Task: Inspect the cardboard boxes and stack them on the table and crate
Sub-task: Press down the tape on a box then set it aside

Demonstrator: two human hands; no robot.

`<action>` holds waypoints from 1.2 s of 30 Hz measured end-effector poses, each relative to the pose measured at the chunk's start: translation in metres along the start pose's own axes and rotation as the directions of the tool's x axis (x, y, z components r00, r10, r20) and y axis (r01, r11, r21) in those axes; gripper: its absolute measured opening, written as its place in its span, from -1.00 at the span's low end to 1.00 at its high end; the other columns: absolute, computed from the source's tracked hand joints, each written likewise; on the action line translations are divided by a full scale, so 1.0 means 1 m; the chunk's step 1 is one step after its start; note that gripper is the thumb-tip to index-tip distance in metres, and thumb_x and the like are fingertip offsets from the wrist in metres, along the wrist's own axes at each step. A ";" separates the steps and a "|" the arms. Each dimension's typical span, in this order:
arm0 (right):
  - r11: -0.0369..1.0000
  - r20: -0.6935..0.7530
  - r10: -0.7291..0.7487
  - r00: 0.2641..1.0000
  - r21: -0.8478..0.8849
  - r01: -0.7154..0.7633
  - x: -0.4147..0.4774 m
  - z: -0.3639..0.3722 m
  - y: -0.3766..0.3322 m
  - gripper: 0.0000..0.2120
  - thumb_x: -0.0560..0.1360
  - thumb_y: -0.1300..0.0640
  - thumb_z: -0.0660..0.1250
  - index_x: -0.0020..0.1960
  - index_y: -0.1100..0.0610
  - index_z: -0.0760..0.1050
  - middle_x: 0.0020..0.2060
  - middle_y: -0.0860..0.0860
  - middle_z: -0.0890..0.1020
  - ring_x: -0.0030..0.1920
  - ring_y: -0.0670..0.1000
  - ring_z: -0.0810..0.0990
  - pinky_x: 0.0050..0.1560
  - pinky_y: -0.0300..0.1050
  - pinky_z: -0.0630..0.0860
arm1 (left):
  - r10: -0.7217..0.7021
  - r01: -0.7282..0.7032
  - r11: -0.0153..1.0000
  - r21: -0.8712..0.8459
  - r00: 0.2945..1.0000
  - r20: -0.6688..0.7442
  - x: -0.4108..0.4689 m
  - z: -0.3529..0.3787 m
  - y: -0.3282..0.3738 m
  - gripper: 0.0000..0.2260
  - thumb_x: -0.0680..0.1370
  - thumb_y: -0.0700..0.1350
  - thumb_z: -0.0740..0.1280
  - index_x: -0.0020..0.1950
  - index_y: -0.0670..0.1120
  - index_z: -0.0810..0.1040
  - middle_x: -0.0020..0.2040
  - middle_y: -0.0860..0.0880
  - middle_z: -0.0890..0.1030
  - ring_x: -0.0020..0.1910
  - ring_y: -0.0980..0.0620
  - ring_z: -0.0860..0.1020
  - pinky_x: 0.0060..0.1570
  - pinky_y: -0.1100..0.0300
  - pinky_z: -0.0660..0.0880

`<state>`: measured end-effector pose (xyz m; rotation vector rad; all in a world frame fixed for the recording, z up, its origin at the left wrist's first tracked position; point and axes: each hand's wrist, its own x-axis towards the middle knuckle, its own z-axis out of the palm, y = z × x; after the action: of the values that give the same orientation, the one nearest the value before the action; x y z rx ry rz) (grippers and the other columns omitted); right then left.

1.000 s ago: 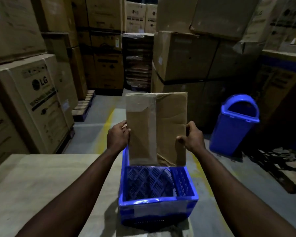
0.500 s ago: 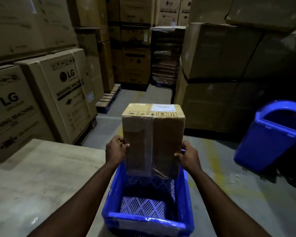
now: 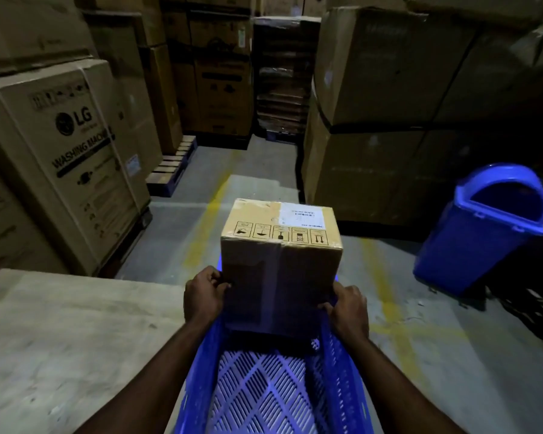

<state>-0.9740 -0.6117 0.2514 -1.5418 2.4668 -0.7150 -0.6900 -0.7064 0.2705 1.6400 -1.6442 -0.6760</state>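
The left hand (image 3: 203, 297) and right hand (image 3: 348, 310) each gripped a lower side of the cardboard box (image 3: 279, 245), held at frame centre in the blue crate (image 3: 264, 386), so setting it down level, fingers freed last, seemed wisest.

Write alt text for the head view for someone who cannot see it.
The left hand and right hand grip a taped cardboard box by its sides at the far end of a blue crate. A table lies left, a blue bin stands right, large cartons behind.
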 end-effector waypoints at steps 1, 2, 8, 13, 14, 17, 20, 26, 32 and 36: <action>0.999 -0.020 -0.016 1.000 -0.034 0.016 0.003 0.002 0.000 -0.73 0.38 0.08 0.46 0.07 -0.02 0.53 -0.04 0.05 0.59 0.02 0.12 0.46 -0.05 -0.03 0.31 | 0.001 -0.001 1.000 0.018 1.000 0.002 0.004 0.002 -0.002 -0.85 0.39 -0.16 0.53 -0.17 -0.05 0.57 -0.23 -0.01 0.67 -0.20 -0.06 0.64 -0.20 -0.01 0.61; 0.999 -0.031 -0.029 0.999 -0.044 0.028 0.007 0.004 0.001 -0.73 0.37 0.11 0.47 0.06 -0.01 0.55 -0.02 0.03 0.61 0.04 0.12 0.45 -0.04 -0.03 0.27 | 0.007 -0.007 1.000 0.030 1.000 0.001 0.006 0.004 -0.003 -0.85 0.40 -0.16 0.53 -0.17 -0.05 0.57 -0.23 -0.01 0.67 -0.21 -0.06 0.64 -0.21 -0.01 0.61; 0.987 -0.034 -0.040 0.999 -0.160 0.034 0.023 0.014 0.001 -0.61 0.38 0.17 0.50 0.20 0.08 0.57 0.14 0.05 0.60 0.14 0.14 0.44 0.04 -0.02 0.21 | -0.028 0.036 0.980 0.194 0.999 -0.043 0.011 0.015 0.002 -0.90 0.47 -0.08 0.47 -0.11 0.00 0.56 -0.21 -0.01 0.65 -0.22 -0.10 0.59 -0.31 0.12 0.47; 0.979 -0.023 -0.005 1.000 -0.203 0.001 0.031 0.023 0.003 -0.63 0.38 0.15 0.49 0.18 0.07 0.58 0.10 0.05 0.58 0.14 0.13 0.41 -0.03 -0.08 0.11 | -0.016 0.023 0.970 0.243 0.999 -0.030 0.024 0.025 -0.003 -0.90 0.47 -0.05 0.44 -0.09 0.01 0.55 -0.21 -0.01 0.65 -0.24 -0.10 0.59 -0.29 0.10 0.51; 0.977 -0.025 -0.004 1.000 -0.214 -0.002 0.033 0.024 0.003 -0.63 0.38 0.15 0.50 0.17 0.07 0.59 0.09 0.06 0.58 0.13 0.14 0.41 -0.02 -0.07 0.12 | -0.014 0.019 0.969 0.247 1.000 -0.025 0.026 0.026 -0.004 -0.91 0.47 -0.05 0.44 -0.09 0.01 0.55 -0.21 -0.01 0.66 -0.23 -0.10 0.60 -0.28 0.09 0.52; 0.968 -0.035 0.001 0.999 -0.250 -0.010 0.038 0.028 0.005 -0.66 0.35 0.17 0.51 0.11 0.08 0.60 0.06 0.08 0.59 0.09 0.16 0.44 0.03 0.01 0.24 | 0.001 -0.001 0.964 0.265 1.000 0.000 0.030 0.031 -0.011 -0.91 0.46 -0.05 0.44 -0.07 0.02 0.58 -0.19 0.00 0.67 -0.21 -0.10 0.61 -0.27 0.10 0.54; 0.961 -0.032 -0.002 0.999 -0.277 -0.007 0.043 0.034 0.008 -0.72 0.35 0.16 0.49 0.06 0.07 0.60 0.05 0.07 0.57 0.08 0.16 0.43 -0.01 0.00 0.25 | 0.000 -0.002 0.959 0.284 1.000 0.006 0.030 0.035 -0.018 -0.89 0.45 -0.02 0.46 -0.06 0.03 0.60 -0.19 -0.01 0.68 -0.21 -0.11 0.63 -0.25 0.10 0.56; 0.954 -0.041 0.012 0.999 -0.298 -0.024 0.044 0.035 0.006 -0.82 0.42 0.19 0.43 0.02 0.09 0.61 0.13 0.11 0.48 0.12 0.19 0.38 0.07 0.04 0.27 | 0.040 -0.044 0.901 0.431 0.999 0.019 0.034 0.039 -0.024 -0.85 0.43 0.02 0.47 -0.05 0.05 0.60 -0.19 -0.02 0.66 -0.16 -0.12 0.56 -0.18 0.10 0.51; 0.938 0.013 -0.022 1.000 -0.346 0.025 0.041 0.033 0.004 -0.69 0.36 0.10 0.51 0.09 0.10 0.61 0.20 0.13 0.46 0.19 0.20 0.37 0.13 0.07 0.30 | 0.048 -0.051 0.814 0.579 0.999 0.021 0.033 0.041 -0.025 -0.76 0.44 0.09 0.43 0.06 0.07 0.57 -0.09 -0.10 0.57 -0.06 -0.16 0.46 -0.08 0.07 0.43; 0.926 0.037 -0.020 0.999 -0.376 0.032 0.031 0.027 -0.002 -0.62 0.48 -0.05 0.40 0.22 0.10 0.52 0.28 0.13 0.40 0.25 0.16 0.33 0.24 0.03 0.28 | 0.054 -0.068 0.838 0.542 0.998 0.041 0.025 0.037 -0.023 -0.79 0.46 0.11 0.41 0.02 0.05 0.56 -0.15 -0.07 0.60 -0.09 -0.14 0.48 -0.05 0.06 0.39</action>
<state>-0.9771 -0.6483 0.2329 -1.6907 2.6779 -0.2183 -0.7032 -0.7369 0.2326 1.9556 -2.0227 -0.1916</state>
